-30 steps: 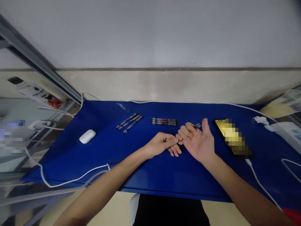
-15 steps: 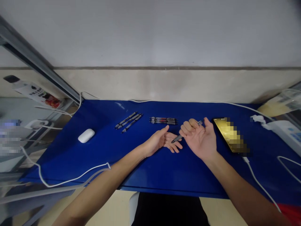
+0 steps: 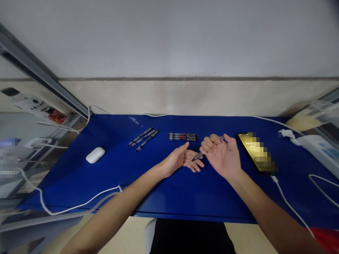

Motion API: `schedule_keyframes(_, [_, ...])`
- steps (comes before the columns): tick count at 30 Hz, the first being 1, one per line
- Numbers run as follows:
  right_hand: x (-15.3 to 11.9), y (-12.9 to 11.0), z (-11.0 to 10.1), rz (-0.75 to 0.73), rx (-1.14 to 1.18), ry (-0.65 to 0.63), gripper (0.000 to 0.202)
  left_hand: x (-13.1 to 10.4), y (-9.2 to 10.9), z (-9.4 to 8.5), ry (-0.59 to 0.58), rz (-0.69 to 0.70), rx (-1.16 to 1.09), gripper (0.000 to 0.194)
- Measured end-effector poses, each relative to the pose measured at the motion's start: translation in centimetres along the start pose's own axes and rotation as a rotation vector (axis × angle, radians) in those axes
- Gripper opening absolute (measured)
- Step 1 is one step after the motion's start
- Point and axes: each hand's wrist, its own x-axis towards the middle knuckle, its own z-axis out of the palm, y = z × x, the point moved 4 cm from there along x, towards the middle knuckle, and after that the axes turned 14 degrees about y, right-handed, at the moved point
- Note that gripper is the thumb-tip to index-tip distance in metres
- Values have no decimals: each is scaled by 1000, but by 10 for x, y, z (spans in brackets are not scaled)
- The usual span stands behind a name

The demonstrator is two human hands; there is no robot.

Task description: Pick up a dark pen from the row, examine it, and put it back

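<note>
A slim grey pen (image 3: 200, 153) is gripped in the right hand (image 3: 222, 155), whose fingers (image 3: 209, 144) are curled around its middle, palm turned up. Only the pointed end, protruding towards 8 o'clock, and a short stub at 2 o'clock beside the thumb are seen; the rest of the barrel is hidden inside the fist. The tip is held just over the left hand (image 3: 181, 160), which lies palm up and relaxed, fingers loosely spread and nothing grasped; whether tip and fingers touch cannot be told.

Both hands are placed over a blue table mat (image 3: 164, 183). At 11 o'clock from the pen, a row of dark pens with red marks (image 3: 182, 136) is laid side by side; their number is hard to make out. Further towards 10 o'clock, three grey pens (image 3: 144, 138) are laid slantwise together. A white oval case (image 3: 95, 155) is set well apart at 9 o'clock. At 3 o'clock, a black phone with a yellow screen (image 3: 256, 152) is seen, its display pixelated and partly unreadable. A white cable (image 3: 79, 201) is trailed across the mat's near-left corner, its ends cut off by the frame.
</note>
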Motion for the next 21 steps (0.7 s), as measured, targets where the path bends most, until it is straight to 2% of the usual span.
schedule_keyframes(21, [2, 2, -1, -41, 3, -22, 33, -1, 2, 0, 31, 17, -7, 72])
